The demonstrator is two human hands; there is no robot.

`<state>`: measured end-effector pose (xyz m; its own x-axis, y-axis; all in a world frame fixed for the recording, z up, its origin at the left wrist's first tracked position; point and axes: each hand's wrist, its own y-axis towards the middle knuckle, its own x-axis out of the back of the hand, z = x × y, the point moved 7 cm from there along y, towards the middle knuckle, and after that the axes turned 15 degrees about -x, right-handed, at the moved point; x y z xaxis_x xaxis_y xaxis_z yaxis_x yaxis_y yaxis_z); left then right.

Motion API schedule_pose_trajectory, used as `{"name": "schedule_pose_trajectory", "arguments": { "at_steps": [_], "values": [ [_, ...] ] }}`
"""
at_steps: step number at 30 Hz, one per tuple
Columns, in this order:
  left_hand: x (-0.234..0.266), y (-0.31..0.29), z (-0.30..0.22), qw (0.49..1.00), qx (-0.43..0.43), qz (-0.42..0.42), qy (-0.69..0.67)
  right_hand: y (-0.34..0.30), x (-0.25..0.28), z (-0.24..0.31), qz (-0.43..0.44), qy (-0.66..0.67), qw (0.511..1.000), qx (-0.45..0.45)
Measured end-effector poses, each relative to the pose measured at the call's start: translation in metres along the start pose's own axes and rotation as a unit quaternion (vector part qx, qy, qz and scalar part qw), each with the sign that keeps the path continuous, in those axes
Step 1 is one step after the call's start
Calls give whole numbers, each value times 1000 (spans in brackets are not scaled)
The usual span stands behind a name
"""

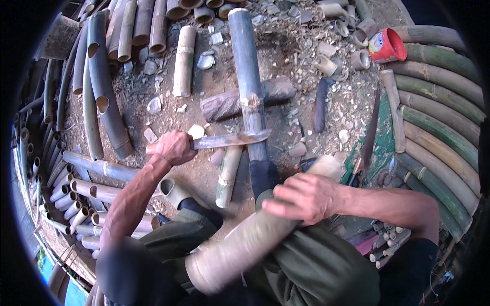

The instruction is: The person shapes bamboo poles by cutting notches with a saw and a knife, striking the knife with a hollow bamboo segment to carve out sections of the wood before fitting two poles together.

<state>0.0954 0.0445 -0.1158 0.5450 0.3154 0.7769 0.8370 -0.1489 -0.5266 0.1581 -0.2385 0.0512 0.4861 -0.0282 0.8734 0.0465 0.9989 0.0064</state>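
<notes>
My left hand (174,148) is closed around the handle of a machete (224,141). Its blade points right and crosses a long grey bamboo pole (246,66), which lies over a short log (224,105). Across my lap slants a thick, pale bamboo section (235,252), smeared by motion at its lower end. Over its upper part curls my right hand (303,199), gripping it from above. A shorter bamboo piece (230,176) lies on the ground below the blade. Farther off is another cut bamboo piece (184,61).
Bamboo lengths (439,97) are stacked along the right, near a red tub (387,46). A saw (366,140) and a dark, elongated object (321,104) lie right of the pole. Cut bamboo tubes (76,209) crowd the left. Chips (206,62) litter the ground.
</notes>
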Motion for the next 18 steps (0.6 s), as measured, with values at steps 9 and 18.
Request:
{"name": "schedule_pose_trajectory", "arguments": {
  "at_steps": [9,18],
  "values": [
    [-7,-2,6,1000,11,19,-8,-1,-2,-32,97,-4,991,-91],
    [-8,-14,-10,988,-5,-151,37,-39,-12,-90,132,-91,947,-279]
  ]
}}
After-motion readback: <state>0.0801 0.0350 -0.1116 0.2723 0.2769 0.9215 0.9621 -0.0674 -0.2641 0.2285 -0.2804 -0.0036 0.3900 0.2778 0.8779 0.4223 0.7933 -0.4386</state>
